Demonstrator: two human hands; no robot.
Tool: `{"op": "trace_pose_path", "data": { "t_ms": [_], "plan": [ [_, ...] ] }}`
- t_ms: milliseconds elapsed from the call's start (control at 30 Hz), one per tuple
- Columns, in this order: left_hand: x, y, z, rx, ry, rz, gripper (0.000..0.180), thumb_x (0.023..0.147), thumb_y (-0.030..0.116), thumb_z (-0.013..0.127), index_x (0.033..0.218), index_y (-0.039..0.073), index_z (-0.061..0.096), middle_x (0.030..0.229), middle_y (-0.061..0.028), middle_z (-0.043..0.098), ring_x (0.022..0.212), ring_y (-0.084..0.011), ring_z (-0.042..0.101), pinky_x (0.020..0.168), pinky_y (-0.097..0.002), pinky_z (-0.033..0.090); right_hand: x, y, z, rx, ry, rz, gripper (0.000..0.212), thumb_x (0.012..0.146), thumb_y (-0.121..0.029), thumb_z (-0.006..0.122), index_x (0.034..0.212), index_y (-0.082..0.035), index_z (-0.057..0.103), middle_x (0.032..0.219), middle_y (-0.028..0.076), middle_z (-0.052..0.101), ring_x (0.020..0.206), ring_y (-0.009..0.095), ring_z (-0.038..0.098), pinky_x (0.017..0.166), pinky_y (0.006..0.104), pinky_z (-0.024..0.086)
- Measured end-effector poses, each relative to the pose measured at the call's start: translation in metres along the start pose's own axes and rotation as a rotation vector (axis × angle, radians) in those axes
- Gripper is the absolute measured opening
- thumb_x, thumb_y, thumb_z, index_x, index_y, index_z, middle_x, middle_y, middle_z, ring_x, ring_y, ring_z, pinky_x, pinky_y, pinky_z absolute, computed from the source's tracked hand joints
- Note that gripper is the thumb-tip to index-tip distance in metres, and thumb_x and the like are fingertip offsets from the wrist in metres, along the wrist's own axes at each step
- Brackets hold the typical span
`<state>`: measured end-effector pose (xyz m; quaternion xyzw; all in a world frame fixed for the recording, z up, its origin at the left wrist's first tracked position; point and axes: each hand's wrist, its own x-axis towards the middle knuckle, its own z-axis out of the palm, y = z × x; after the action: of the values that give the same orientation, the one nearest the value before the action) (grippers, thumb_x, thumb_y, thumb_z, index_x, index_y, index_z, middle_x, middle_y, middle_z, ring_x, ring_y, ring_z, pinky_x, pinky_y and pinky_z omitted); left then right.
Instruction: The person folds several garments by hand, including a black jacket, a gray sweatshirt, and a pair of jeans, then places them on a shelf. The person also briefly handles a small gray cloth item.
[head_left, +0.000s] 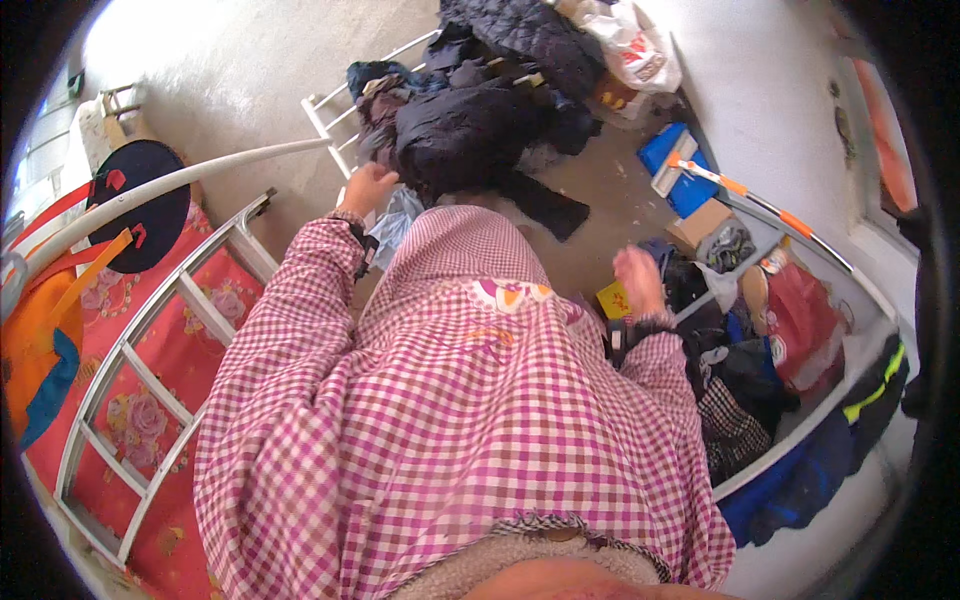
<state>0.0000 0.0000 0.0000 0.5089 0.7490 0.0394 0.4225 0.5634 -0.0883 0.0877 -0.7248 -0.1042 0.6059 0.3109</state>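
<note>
My left hand (pixel 369 188) is in front of me on the left, fingers curled inward, beside a heap of dark clothes (pixel 460 130). Just below its fingertips a pale, thin plastic bag (pixel 396 222) shows; whether the fingers grip it I cannot make out. My right hand (pixel 640 283) is raised at the right, fingers loosely bent and partly apart, with nothing seen in it. Next to that hand lies a small yellow item (pixel 613 300), and dark clothes (pixel 685 285) lie just beyond it. My checked pink smock (pixel 480 400) covers my lap and both sleeves.
Under the clothes heap is a white metal rack (pixel 325 125). A silver ladder-like frame (pixel 135 365) lies on red floral cloth (pixel 150 430) at left. At right are a blue dustpan (pixel 680 165), an orange-and-white pole (pixel 765 207), a red bag (pixel 805 330) and a cardboard box (pixel 699 224).
</note>
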Motion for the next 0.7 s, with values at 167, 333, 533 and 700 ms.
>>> {"op": "trace_pose_path", "data": {
  "t_ms": [167,333,533,700],
  "plan": [
    [0.013,-0.048,0.057,-0.061,0.005,-0.112,0.048,0.079,0.036,0.074,0.108,-0.002,0.067,0.090,-0.0172,0.070,0.084,-0.0268,0.068,0.077,-0.0371,0.053,-0.014,0.113,-0.059,-0.175,0.132,0.276,0.014,0.095,-0.020,0.055,0.099,-0.007,0.059,0.083,0.003,0.062,0.074,0.014,0.060,0.064,0.0265,0.050],
    [0.070,-0.005,0.099,0.216,0.101,0.002,0.102,0.067,0.036,0.084,0.146,0.007,0.028,0.144,-0.0207,0.038,0.126,-0.0369,0.046,0.102,-0.0432,0.042,-0.018,0.129,-0.051,-0.158,0.109,0.410,0.034,0.096,-0.025,0.058,0.123,-0.006,0.051,0.104,0.006,0.063,0.089,0.016,0.063,0.076,0.0273,0.051],
    [0.152,0.055,0.125,0.451,0.134,0.056,0.026,0.072,0.022,0.072,0.093,0.009,0.065,0.114,-0.0135,0.064,0.112,-0.0340,0.058,0.088,-0.0467,0.048,0.002,0.125,-0.023,-0.168,0.020,0.355,0.036,0.097,-0.026,0.057,0.126,-0.006,0.050,0.107,0.007,0.063,0.092,0.017,0.063,0.080,0.0285,0.051],
    [0.069,0.119,0.137,0.066,-0.291,0.569,0.025,0.071,0.014,0.063,0.093,0.004,0.063,0.091,-0.0197,0.064,0.088,-0.0395,0.062,0.079,-0.0462,0.050,0.022,0.083,0.029,-0.209,-0.138,0.305,0.044,0.097,-0.032,0.057,0.130,-0.005,0.046,0.117,0.009,0.060,0.102,0.018,0.060,0.086,0.0299,0.049]
  ]
}}
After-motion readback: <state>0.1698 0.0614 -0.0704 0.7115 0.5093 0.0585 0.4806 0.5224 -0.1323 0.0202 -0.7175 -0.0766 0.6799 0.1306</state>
